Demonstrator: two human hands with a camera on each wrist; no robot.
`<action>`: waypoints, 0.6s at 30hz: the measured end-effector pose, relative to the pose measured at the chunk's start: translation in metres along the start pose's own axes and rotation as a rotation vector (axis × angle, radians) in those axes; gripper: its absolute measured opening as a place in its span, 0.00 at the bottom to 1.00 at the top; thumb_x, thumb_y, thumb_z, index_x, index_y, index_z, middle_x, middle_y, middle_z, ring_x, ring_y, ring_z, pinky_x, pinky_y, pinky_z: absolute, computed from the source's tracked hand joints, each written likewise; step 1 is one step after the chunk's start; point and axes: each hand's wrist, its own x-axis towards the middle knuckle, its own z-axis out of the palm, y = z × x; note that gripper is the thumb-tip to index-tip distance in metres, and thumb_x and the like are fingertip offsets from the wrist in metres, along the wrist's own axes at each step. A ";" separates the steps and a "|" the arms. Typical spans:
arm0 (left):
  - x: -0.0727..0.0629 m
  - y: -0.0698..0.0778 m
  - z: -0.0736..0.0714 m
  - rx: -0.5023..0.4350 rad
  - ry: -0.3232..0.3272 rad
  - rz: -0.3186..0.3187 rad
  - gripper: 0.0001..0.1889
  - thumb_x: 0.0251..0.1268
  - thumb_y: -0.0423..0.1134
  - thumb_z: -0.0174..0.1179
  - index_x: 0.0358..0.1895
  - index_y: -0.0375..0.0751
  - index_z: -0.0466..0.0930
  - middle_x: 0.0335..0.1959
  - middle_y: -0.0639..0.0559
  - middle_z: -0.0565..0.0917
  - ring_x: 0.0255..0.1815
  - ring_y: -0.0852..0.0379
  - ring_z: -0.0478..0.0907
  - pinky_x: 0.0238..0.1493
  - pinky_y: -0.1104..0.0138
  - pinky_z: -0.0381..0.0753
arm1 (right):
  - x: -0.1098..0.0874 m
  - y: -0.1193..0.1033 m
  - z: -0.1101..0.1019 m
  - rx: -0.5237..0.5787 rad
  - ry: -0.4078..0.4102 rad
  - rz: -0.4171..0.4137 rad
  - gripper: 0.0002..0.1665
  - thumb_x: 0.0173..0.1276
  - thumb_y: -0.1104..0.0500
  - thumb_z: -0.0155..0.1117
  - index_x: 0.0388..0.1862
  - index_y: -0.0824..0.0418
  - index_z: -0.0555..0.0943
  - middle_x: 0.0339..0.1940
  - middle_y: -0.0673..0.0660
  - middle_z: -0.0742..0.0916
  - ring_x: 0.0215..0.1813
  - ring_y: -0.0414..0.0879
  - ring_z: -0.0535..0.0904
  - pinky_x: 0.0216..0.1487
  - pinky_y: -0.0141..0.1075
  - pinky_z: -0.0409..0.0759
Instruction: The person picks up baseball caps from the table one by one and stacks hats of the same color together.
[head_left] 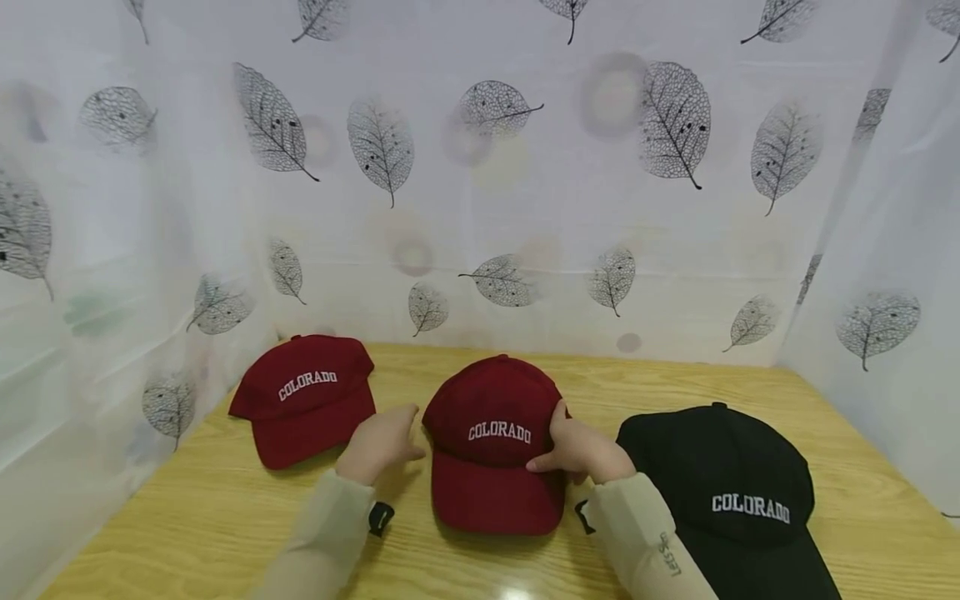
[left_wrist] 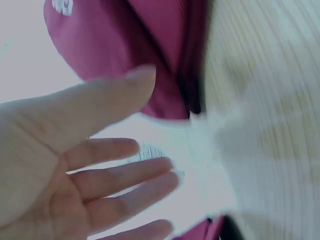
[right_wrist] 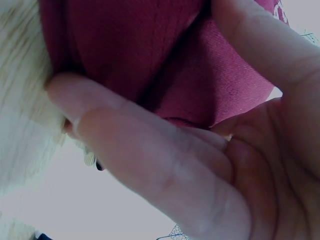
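A dark red baseball cap (head_left: 498,496) with white COLORADO lettering sits upright in the middle of the table, its brim toward me. My right hand (head_left: 581,448) grips its right side. The thumb lies on the front panel and the fingers (right_wrist: 150,155) run along the side in the right wrist view. To the left of this cap, my left hand (head_left: 381,442) is held apart from it, fingers spread and holding nothing. In the left wrist view the thumb (left_wrist: 115,97) overlaps the cap's red cloth (left_wrist: 100,45).
A second red COLORADO cap (head_left: 311,408) lies at the back left, behind my left hand. A black COLORADO cap (head_left: 727,467) sits at the right, near my right forearm. Leaf-printed white sheeting (head_left: 555,217) stands around the back and sides of the wooden table (head_left: 187,533).
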 end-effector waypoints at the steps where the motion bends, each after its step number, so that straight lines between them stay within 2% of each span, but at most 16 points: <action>1: -0.001 -0.005 -0.002 0.031 0.023 -0.002 0.26 0.42 0.38 0.68 0.48 0.34 0.73 0.41 0.43 0.78 0.43 0.46 0.75 0.41 0.55 0.72 | 0.000 0.000 0.000 0.004 -0.002 0.002 0.62 0.53 0.52 0.67 0.64 0.78 0.34 0.53 0.72 0.71 0.17 0.48 0.74 0.19 0.38 0.74; 6: -0.009 -0.030 -0.015 0.104 0.120 -0.020 0.21 0.44 0.31 0.66 0.45 0.32 0.74 0.38 0.41 0.76 0.39 0.44 0.72 0.36 0.55 0.73 | 0.000 -0.001 0.000 0.026 -0.004 0.009 0.62 0.53 0.53 0.67 0.64 0.77 0.33 0.51 0.71 0.73 0.17 0.49 0.74 0.18 0.39 0.74; 9: -0.015 -0.043 -0.020 0.108 0.142 -0.041 0.19 0.43 0.27 0.64 0.44 0.31 0.74 0.38 0.39 0.74 0.40 0.42 0.69 0.33 0.52 0.73 | 0.000 -0.001 0.000 0.031 -0.002 0.010 0.62 0.53 0.54 0.67 0.64 0.77 0.33 0.49 0.71 0.74 0.16 0.49 0.75 0.18 0.39 0.74; 12: -0.021 -0.054 -0.022 0.113 0.139 -0.070 0.20 0.41 0.26 0.63 0.44 0.31 0.74 0.39 0.37 0.74 0.39 0.41 0.68 0.30 0.50 0.72 | 0.000 -0.001 0.000 0.028 -0.002 0.011 0.62 0.53 0.54 0.67 0.64 0.77 0.32 0.49 0.71 0.74 0.16 0.49 0.75 0.18 0.39 0.74; 15: -0.024 -0.061 -0.024 0.128 0.118 -0.124 0.23 0.38 0.26 0.64 0.45 0.32 0.75 0.40 0.36 0.73 0.39 0.39 0.68 0.30 0.48 0.71 | 0.000 -0.001 0.000 0.026 -0.003 0.014 0.62 0.53 0.53 0.67 0.64 0.77 0.32 0.50 0.71 0.73 0.16 0.49 0.75 0.18 0.39 0.74; 18: -0.026 -0.065 -0.025 0.152 0.106 -0.177 0.22 0.41 0.25 0.63 0.47 0.33 0.75 0.42 0.36 0.74 0.40 0.39 0.68 0.31 0.46 0.71 | 0.001 -0.001 0.001 0.021 -0.003 0.013 0.63 0.52 0.53 0.68 0.64 0.77 0.33 0.50 0.71 0.73 0.17 0.49 0.75 0.18 0.39 0.74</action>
